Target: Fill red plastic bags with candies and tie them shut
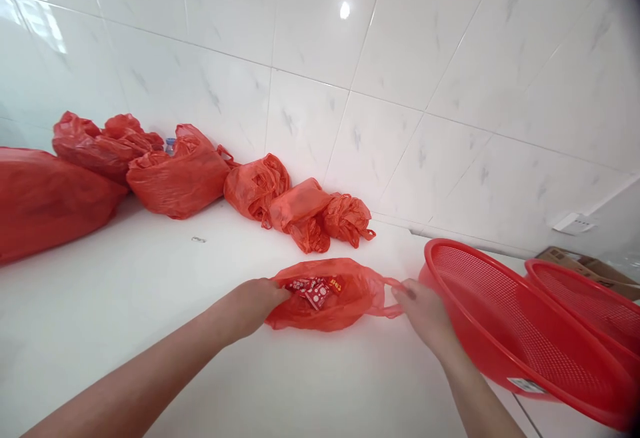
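Observation:
A red plastic bag [320, 321] lies on the white table with its mouth spread, and several small red-and-white packets [316, 293] show inside. My left hand [259, 305] is at the bag's left side, its fingers closed on the rim and partly hidden inside the mouth. At the other end, my right hand [423, 306] is closed round the bag's handles, pulling them out to the right. The lower part of the bag's contents cannot be seen.
Along the tiled wall sit several filled red plastic bags [180, 181]. To the right stand a large red plastic basket [480, 331] and a second red basket [575, 285], with a cardboard box [590, 268] behind. A small clear scrap [199, 239] lies on the white table [150, 291].

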Demonstrator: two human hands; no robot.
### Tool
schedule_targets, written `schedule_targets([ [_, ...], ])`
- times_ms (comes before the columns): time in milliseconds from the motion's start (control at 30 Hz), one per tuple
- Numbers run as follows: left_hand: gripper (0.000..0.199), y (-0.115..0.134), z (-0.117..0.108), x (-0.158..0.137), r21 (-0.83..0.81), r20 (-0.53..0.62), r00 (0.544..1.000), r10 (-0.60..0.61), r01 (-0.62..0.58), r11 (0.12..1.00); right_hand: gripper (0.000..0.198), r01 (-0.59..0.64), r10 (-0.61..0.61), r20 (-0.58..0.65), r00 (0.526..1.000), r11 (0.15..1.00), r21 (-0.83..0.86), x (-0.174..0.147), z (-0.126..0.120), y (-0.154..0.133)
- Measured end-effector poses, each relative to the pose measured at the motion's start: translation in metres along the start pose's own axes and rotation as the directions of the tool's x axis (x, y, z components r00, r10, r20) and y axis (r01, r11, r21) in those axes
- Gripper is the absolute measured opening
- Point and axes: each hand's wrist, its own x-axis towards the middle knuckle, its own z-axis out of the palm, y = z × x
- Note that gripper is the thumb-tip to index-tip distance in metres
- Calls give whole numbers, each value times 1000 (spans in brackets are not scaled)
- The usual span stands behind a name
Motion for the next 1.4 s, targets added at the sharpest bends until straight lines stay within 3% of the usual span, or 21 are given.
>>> schedule_targets([
  [67,15,4,-11,1,271,90,995,49,-72,960,25,-43,35,39,999,975,217,2,-11,1],
  [133,16,18,-21,6,464,75,991,110,-132,876,22,-87,49,98,994,898,431,4,-22,-2],
  [267,15,65,-37,23,638,-57,954,296,-193,746,22,-100,0,142,990,711,696,13,-45,-17],
  [400,20,109,-46,35,749,-154,869,471,-209,629,19,21,-35,-4,999,504,863,27,-71,-34],
  [467,28,120,-48,38,749,-163,858,487,-213,627,17,27,-36,-12,999,453,891,34,-78,-38],
  [567,35,124,-53,39,748,-160,860,485,-215,628,19,-17,-52,49,997,497,868,41,-78,-37],
  [667,31,121,-58,38,753,-175,846,503,-214,622,22,-13,-69,58,996,525,851,45,-72,-34],
  [833,26,124,-59,34,750,-258,800,541,-187,635,22,-23,-47,52,998,488,872,50,-71,-37],
  [967,20,129,-55,28,622,-430,735,525,-181,762,31,91,-144,-35,989,399,912,44,-71,-50],
  [1000,19,129,-53,26,564,-449,747,490,-188,804,34,87,-173,-19,985,399,913,41,-69,-53],
  [1033,19,129,-52,22,506,-425,788,446,-202,839,35,55,-191,31,981,430,901,38,-66,-54],
  [1133,18,124,-50,8,334,-107,949,297,-247,910,32,-67,-148,197,969,611,789,30,-53,-48],
  [1200,24,115,-50,1,230,89,966,243,-258,938,29,-83,-101,198,975,663,744,25,-46,-37],
  [1233,30,108,-51,-1,188,115,965,234,-252,949,29,-79,-89,183,979,664,744,22,-43,-30],
  [1333,43,73,-49,2,100,-19,986,168,-165,981,32,-79,-72,158,985,623,778,14,-37,-12],
  [1400,47,40,-44,12,53,-133,991,36,-29,998,34,-92,-52,153,987,595,799,8,-30,-4],
])
